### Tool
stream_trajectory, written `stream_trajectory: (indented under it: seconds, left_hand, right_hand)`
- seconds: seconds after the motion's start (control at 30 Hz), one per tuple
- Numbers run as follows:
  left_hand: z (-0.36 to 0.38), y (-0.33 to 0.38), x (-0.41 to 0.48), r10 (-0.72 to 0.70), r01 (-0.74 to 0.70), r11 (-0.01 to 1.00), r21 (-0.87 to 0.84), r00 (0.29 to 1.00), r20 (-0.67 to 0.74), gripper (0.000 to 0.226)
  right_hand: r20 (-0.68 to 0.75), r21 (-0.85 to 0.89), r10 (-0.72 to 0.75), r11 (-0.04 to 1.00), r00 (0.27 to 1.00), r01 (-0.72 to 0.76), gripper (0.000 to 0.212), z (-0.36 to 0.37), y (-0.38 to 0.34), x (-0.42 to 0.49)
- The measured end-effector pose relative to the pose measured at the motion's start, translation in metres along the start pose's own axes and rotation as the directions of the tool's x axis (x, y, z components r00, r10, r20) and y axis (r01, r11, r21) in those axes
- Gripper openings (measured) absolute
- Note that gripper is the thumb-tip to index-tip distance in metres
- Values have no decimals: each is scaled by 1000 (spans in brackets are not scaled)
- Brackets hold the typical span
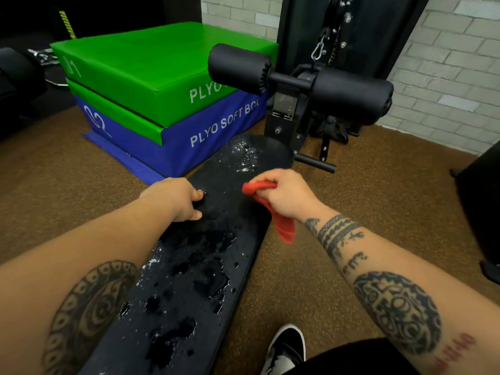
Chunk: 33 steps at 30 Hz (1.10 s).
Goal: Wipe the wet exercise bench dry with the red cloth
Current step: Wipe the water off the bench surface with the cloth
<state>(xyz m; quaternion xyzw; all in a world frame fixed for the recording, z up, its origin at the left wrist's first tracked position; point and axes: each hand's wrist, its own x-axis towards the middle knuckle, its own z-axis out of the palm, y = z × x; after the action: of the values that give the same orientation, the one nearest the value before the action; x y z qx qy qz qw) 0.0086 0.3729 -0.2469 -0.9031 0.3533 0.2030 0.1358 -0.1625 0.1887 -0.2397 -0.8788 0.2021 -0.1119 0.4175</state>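
The black bench [189, 280] is seen lengthwise, with puddles and drops [211, 282] spread over its near half and more drops at its far end. The left hand [176, 198] is rested on the pad at the bench's left edge. Its fingers [198, 195] are bent onto the surface, and whether anything is gripped cannot be told. The red cloth [281, 228] is bunched in the right hand [286, 196] at the bench's right edge. The fingers are curled tight round it, and a folded tail is left hanging past that edge. Whether the cloth touches the pad cannot be told. Stacked green and blue boxes [151, 77] are set on the floor [378, 190] beyond the left edge, and black rollers [351, 96] beyond the far end.
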Motion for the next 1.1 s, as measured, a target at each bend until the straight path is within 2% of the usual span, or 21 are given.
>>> stream_trajectory:
  seconds: [0.03, 0.07, 0.13, 0.2, 0.3, 0.37, 0.4, 0.47, 0.53, 0.57, 0.63, 0.67, 0.73, 0.8, 0.87, 0.97, 1.03, 1.1]
  left_hand:
    - [1, -1, 0, 2, -2, 1000, 0, 1000, -6, 65]
    - [2, -2, 1, 7, -7, 1000, 4, 1000, -11, 65]
    - [5, -3, 0, 23, -23, 1000, 14, 999, -30, 65]
    - [7, -5, -1, 38, -37, 999, 16, 998, -55, 64]
    - [6, -7, -5, 35, -36, 999, -4, 996, -77, 65]
    - [7, -8, -8, 29, -33, 999, -42, 995, -98, 67]
    - [8, -10, -10, 21, -32, 995, -95, 993, -119, 69]
    - [13, -16, -15, -23, -30, 962, -271, 982, -188, 80]
    - [17, -26, -16, -108, -61, 846, -529, 953, -283, 88]
    - [19, -31, -13, -170, -73, 742, -667, 941, -292, 89]
    - [21, -37, -6, -248, -33, 505, -862, 951, -182, 97]
    - [21, -36, -2, -245, 8, 464, -886, 962, -119, 104]
    - [18, -29, 1, -210, 77, 567, -820, 976, -54, 103]
    - [19, -23, 9, -189, 90, 731, -676, 979, -74, 97]
    - [17, -18, 15, -195, 111, 838, -534, 975, -103, 87]
    - [15, -12, 6, -206, 109, 894, -435, 961, -183, 65]
    - [13, -4, -10, -198, 51, 908, -416, 927, -319, 48]
    - [13, 10, -28, -180, -54, 893, -447, 867, -465, 34]
  right_hand:
    - [-88, -55, 4, 998, 996, -9, 25, 4, 1, 4]
    - [-117, -148, -2, 989, 993, -16, 25, 12, 4, 6]
    - [-48, -337, -40, 941, 998, 21, 31, 34, 12, -2]
    - [10, -410, -91, 908, 996, 87, 38, 48, 14, -18]
    - [139, -361, -159, 911, 978, 199, 34, 40, 8, -34]
    - [211, -257, -165, 942, 963, 218, 26, 28, 7, -44]
    - [193, -190, -147, 964, 970, 184, 24, 23, 7, -47]
    - [65, -99, -92, 990, 994, 98, 24, 18, 13, -50]
    - [-71, -103, -53, 994, 996, 46, 26, 21, 19, -47]
    - [-106, -127, -49, 991, 993, 36, 26, 24, 21, -46]
    - [-101, -231, -82, 971, 991, 57, 30, 35, 23, -44]
    - [-84, -295, -105, 953, 991, 76, 33, 40, 22, -44]
    - [-43, -389, -122, 916, 992, 95, 32, 44, 18, -42]
    - [24, -423, -134, 897, 991, 132, 27, 42, 12, -44]
    - [149, -426, -164, 879, 975, 213, 29, 39, 6, -51]
    - [270, -325, -152, 915, 951, 239, 24, 33, -3, -62]
    - [344, -216, -63, 966, 937, 144, 18, 24, -6, -66]
    - [365, -67, 51, 997, 929, -28, 12, 15, -9, -70]
